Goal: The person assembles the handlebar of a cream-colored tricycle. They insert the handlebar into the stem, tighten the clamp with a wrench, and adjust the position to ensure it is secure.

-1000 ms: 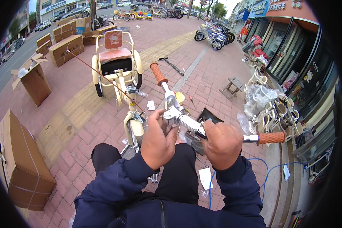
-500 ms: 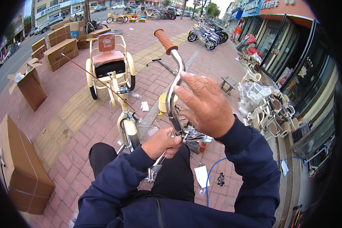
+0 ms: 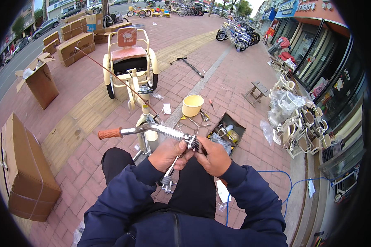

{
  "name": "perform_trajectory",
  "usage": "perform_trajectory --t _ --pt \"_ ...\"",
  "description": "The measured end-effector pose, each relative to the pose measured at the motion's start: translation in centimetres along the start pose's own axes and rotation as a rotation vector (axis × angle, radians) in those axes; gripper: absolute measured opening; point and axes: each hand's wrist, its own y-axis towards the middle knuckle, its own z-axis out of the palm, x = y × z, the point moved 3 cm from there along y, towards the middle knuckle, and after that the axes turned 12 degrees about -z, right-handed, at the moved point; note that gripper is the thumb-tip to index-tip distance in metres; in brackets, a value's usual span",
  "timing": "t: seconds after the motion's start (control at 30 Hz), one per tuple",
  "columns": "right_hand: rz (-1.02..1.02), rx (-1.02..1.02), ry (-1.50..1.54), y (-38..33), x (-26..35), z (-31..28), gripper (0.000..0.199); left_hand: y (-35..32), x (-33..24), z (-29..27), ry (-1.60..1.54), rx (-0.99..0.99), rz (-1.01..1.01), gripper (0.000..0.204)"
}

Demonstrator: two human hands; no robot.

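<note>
Closed grips, both narrow: the left hand [image 3: 167, 154] pinches the stem [image 3: 167, 179] just below its top, thumb uppermost, while the right hand [image 3: 214, 156] is curled at the clamp [image 3: 192, 142], thumb and fingers together; which small part its fingertips press is hidden from where one stands.

The handlebar [image 3: 160, 129] lies across the seated person's lap side, its orange handle [image 3: 110, 133] pointing to nine o'clock of the hands. The bar's other end is mostly hidden by the right hand and sleeve. The stem slants down from the left hand toward seven o'clock, between the knees.

Half a second ago the bar stood nearly upright, handle toward twelve, with the right hand spread open against it. Now it has swung over to the left, and the right hand has left the bar to join the left at the joint. That looks like a shift from turning the bar to close finger work on the clamp.

At ten to eleven o'clock stands a cream tricycle [image 3: 145, 108], near but apart from the bar's stem, with no handlebar fitted. A yellow bucket [image 3: 192, 108] sits at twelve, an open toolbox [image 3: 238, 124] at two, and a white sheet [image 3: 223, 192] at five, partly hidden.
</note>
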Motion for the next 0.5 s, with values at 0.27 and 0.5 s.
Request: perform_trajectory --t 0.27,0.5 --pt "-0.518 -0.266 -0.383 1.4 -1.5 -1.0 0.038 -0.3 0.1 -1.0 -0.085 0.023 0.073 0.062" --pt "-0.139 -0.176 -0.031 1.1 -1.9 -0.1 0.022 -0.6 -0.5 -3.0 -0.064 0.116 0.104 0.081"
